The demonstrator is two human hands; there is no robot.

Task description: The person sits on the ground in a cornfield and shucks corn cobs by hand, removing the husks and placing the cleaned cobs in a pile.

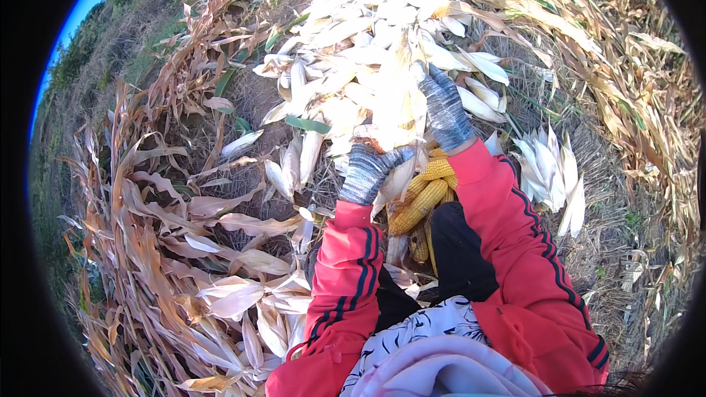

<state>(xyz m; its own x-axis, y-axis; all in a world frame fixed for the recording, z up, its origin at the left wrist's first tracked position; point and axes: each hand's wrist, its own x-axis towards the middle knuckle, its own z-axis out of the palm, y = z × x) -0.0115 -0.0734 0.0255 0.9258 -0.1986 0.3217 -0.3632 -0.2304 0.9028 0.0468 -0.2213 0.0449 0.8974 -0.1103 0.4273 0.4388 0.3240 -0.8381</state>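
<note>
Both hands wear grey knitted gloves and hold pale corn husks (400, 94), brightly lit, between them. My left hand (369, 171) is at the lower end of the husks, beside some reddish-brown corn silk (372, 142). My right hand (442, 102) grips their right side, higher up. Glare hides the fingertips and whether an ear is inside the husks. Just below the hands, between the knees, lie several husked yellow corn ears (422, 207). A large heap of pale husked-over corn (342, 38) spreads beyond the hands.
Dry corn stalks and leaves (143, 242) cover the ground at left; more stalks (612, 66) lie along the right. A cluster of pale husks (551, 171) sits right of my right sleeve. More husks (270, 314) lie beside my left arm. Dry straw (612, 248) covers soil at right.
</note>
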